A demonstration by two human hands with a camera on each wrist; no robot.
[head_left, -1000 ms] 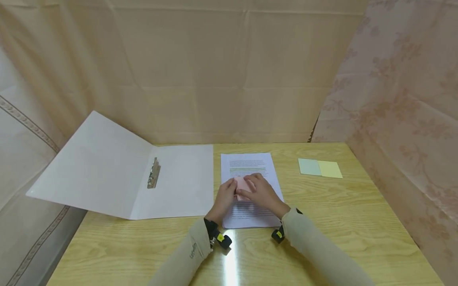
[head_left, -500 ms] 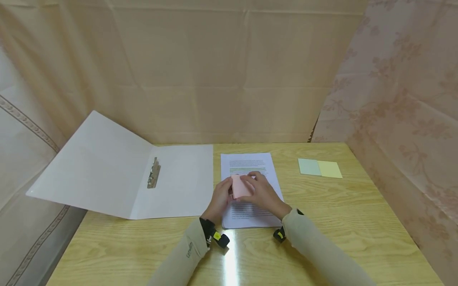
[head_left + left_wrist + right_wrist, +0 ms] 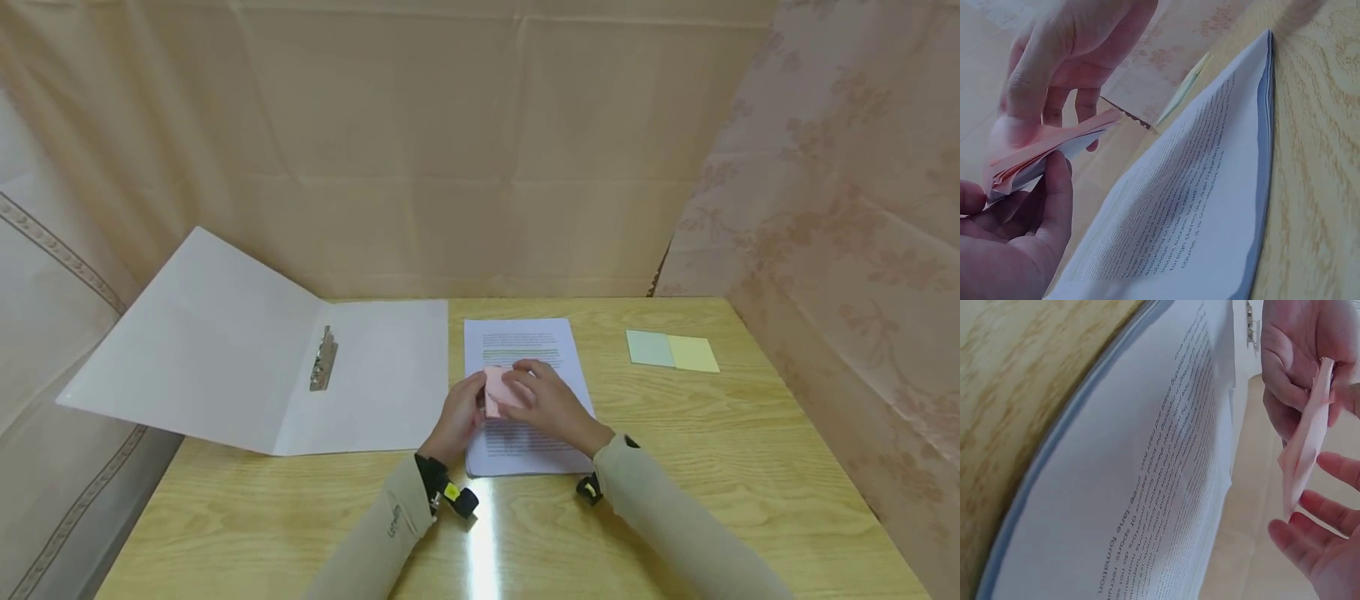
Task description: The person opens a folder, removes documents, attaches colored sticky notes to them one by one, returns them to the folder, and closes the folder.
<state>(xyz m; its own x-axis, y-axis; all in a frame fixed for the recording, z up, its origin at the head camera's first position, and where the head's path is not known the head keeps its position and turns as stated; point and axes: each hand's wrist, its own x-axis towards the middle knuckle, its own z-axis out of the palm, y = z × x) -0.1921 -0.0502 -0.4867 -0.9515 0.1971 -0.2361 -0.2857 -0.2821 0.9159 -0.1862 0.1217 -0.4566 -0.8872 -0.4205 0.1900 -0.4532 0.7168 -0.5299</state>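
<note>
Above the stack of printed sheets (image 3: pixel 525 454), both hands are at a pink sticky note pad (image 3: pixel 495 393). The left hand (image 3: pixel 456 421) grips the pad's left edge, its fingers beneath and thumb near the edge in the left wrist view. There the pad (image 3: pixel 1035 153) shows its layered sheets fanned apart at the near end. My right hand (image 3: pixel 553 408) has its thumb and fingers on the pad's right side, pinching it. Seen from the right wrist, the pad (image 3: pixel 1307 440) is edge-on, with the right fingertips (image 3: pixel 1329 465) at its side.
An open white folder (image 3: pixel 390 375) lies left of the sheets, its cover raised, with a metal clip (image 3: pixel 323 360) near the spine. Right of the sheets lie a pale green sticky note pad (image 3: pixel 650 347) and a yellow one (image 3: pixel 693 354). Curtains surround the wooden table (image 3: pixel 720 467).
The pink pad and left hand have shifted slightly left, and more of the pad's face shows. The right thumb and fingers have changed position on the pad. The folder and printed sheets stay put.
</note>
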